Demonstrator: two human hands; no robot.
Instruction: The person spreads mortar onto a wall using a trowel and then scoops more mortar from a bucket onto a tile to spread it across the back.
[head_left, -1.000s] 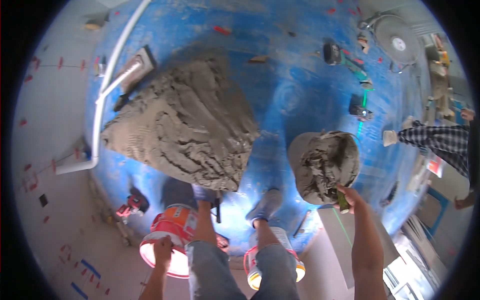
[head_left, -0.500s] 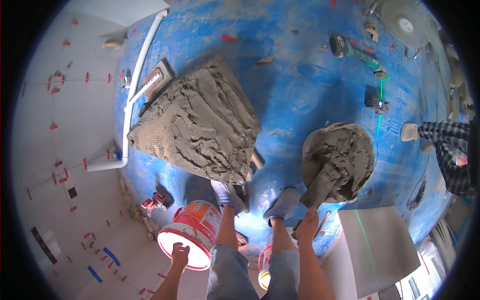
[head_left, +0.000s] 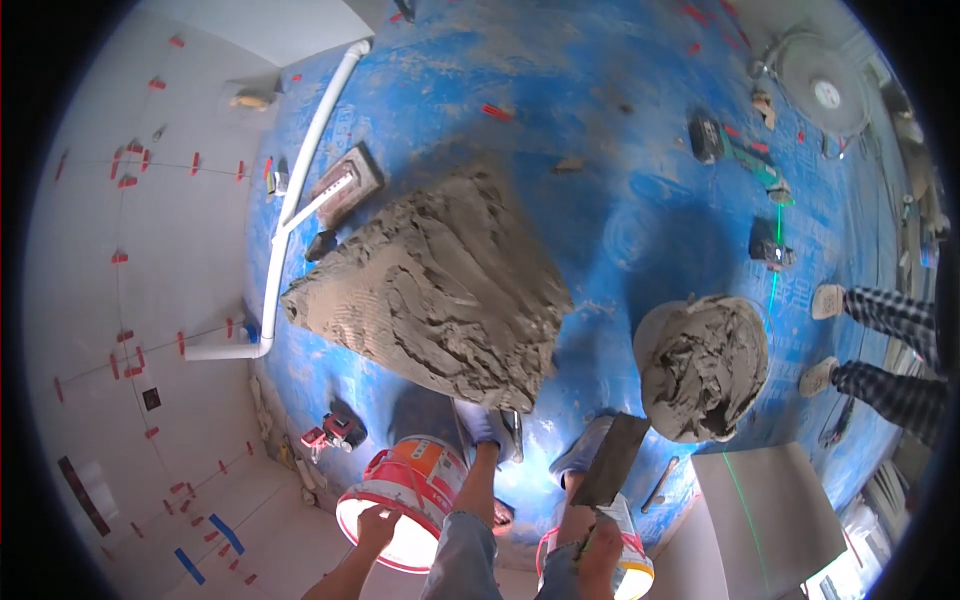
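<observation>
My right hand (head_left: 598, 552) grips the handle of a trowel (head_left: 616, 462); its flat rectangular blade, coated with grey mortar, rises in front of my right leg. Just beyond it stands a round bucket of mortar (head_left: 705, 370), heaped and rough on top. My left hand (head_left: 376, 526) is open with loosely bent fingers, over the white round end of a red-and-white bucket (head_left: 415, 470); whether it touches is unclear. Ahead of my feet lies a slab spread thickly with grey mortar (head_left: 440, 290), ridged near its left corner.
A white pipe (head_left: 312, 150) runs along the left wall, beside a flat rectangular float (head_left: 346, 186). A red power tool (head_left: 336, 430) sits left of my feet. Further right are a green power tool (head_left: 745, 160), a laser level (head_left: 770, 244), a grey box-like block (head_left: 770, 510) and another person's legs (head_left: 890, 395).
My right hand has drawn the trowel out of the mortar bucket and back toward my right leg. My left hand stays by the red-and-white bucket. More of the other person's legs shows.
</observation>
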